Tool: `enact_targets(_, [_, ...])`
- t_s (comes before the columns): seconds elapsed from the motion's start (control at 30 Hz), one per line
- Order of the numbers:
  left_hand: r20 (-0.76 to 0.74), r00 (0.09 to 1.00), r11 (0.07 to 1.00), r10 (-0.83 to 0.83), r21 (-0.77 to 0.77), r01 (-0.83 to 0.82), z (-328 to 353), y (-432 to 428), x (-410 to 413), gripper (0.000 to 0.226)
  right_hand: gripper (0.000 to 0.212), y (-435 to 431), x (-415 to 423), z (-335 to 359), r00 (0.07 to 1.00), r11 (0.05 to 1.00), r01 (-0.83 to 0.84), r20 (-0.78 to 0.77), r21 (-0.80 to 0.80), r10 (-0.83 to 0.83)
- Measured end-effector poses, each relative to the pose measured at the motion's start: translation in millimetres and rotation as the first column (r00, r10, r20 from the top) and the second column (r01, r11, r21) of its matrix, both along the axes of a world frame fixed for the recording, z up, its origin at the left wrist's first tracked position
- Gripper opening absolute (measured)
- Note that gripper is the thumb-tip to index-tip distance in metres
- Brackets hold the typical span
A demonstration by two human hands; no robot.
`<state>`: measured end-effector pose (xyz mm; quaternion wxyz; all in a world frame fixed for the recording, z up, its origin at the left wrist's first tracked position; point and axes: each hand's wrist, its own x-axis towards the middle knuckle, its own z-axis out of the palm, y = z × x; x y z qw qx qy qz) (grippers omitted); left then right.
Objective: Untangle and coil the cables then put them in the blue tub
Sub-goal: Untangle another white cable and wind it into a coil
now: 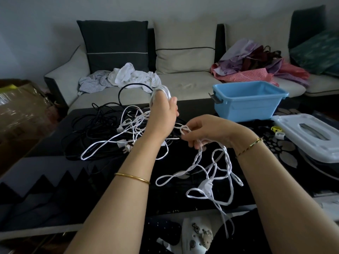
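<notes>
My left hand (pixel 163 110) is raised over the dark table and grips a small coil of white cable (pixel 161 89) wound round its fingers. My right hand (pixel 205 130) pinches a loop of the same white cable (pixel 185 130) just right of the left wrist. From it a twisted white length with a plug (pixel 207 185) hangs down toward my lap. A tangle of white cables (pixel 132 125) and black cables (pixel 95 125) lies on the table behind the left forearm. The blue tub (pixel 245 107) stands empty at the table's far right.
The tub's pale lid (pixel 310 132) lies at the right edge, with small yellow and white clips (pixel 277 131) beside it. A sofa (pixel 185 83) with cushions, white laundry (pixel 132 76) and coloured clothes (pixel 256 66) runs behind the table. A cardboard box (pixel 20 105) sits at left.
</notes>
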<state>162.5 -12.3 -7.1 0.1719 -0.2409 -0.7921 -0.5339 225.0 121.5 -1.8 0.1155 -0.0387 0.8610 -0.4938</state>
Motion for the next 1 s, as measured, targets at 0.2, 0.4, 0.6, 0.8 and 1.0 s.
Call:
enact_targets(0.2, [-0.136, 0.989, 0.987, 0.054, -0.141, -0.073, 3, 10, 1, 0.016, 0.024, 2, 2, 4, 0.992, 0.985, 0.076, -0.113, 0.158, -0.058])
enact_targets(0.4, [-0.072, 0.994, 0.975, 0.084, -0.198, -0.096, 2, 1, -10, 0.014, 0.02, 1, 3, 2, 0.953, 0.984, 0.178, -0.244, -0.027, -0.179])
enact_targets(0.6, [0.038, 0.998, 0.917, -0.047, -0.395, 0.058, 4, 3, -5, 0.02, 0.024, 3, -3, -3, 0.939, 0.947, 0.255, -0.185, -0.196, -0.291])
enact_targets(0.8, [0.174, 0.981, 0.773, -0.088, -0.609, 0.177, 4, 3, 10, 0.06, 0.024, 5, -10, -8, 0.876, 0.876, 0.403, -0.165, -0.264, -0.453])
enact_targets(1.0, [-0.132, 0.991, 0.763, 0.002, -0.641, -0.087, 0, 1, 0, 0.023, 0.03, 8, -12, -12, 0.848, 0.828, 0.494, -0.066, -0.265, -0.527])
